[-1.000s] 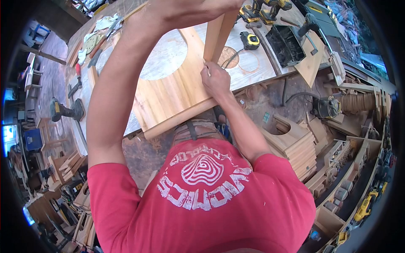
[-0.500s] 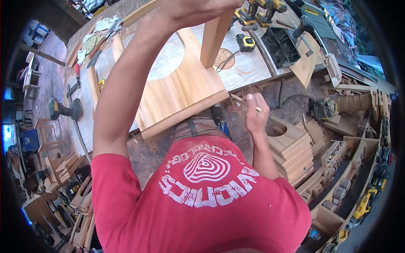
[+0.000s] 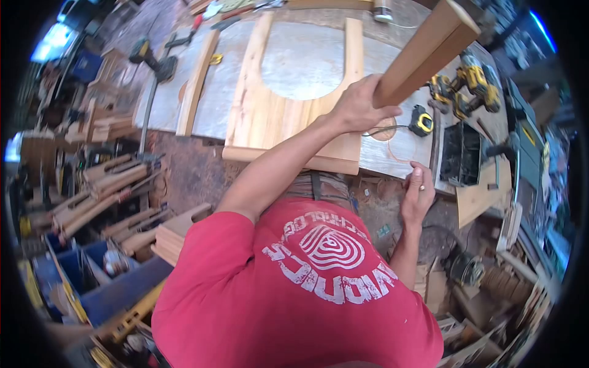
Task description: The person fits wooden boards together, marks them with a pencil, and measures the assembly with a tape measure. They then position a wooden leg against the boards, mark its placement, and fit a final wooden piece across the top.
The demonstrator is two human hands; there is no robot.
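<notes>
My left hand (image 3: 359,105) is closed around the lower end of a thick wooden post (image 3: 423,52), which tilts up toward the top right. Beneath that hand lies a wooden panel (image 3: 276,119) with a large rounded cutout and a rounded front edge. My right hand (image 3: 418,193) is closed by the bench's front edge, to the right of the panel. A small pale end of the pencil (image 3: 422,187) pokes out between its fingers; the rest is mostly hidden. Between the hands and the drills, a yellow and black tape measure (image 3: 421,121) lies on the bench.
Cordless drills (image 3: 475,83) stand at the bench's right, near a black open bin (image 3: 461,153). Left of the panel are a wooden strip (image 3: 198,86) and another drill (image 3: 153,61). A blue crate (image 3: 116,279) and stacked wood pieces sit at lower left.
My left hand has gone from the post's top to its lower end, and the post now leans right. My view has shifted. My right hand, with the pencil, is now beside the bench edge.
</notes>
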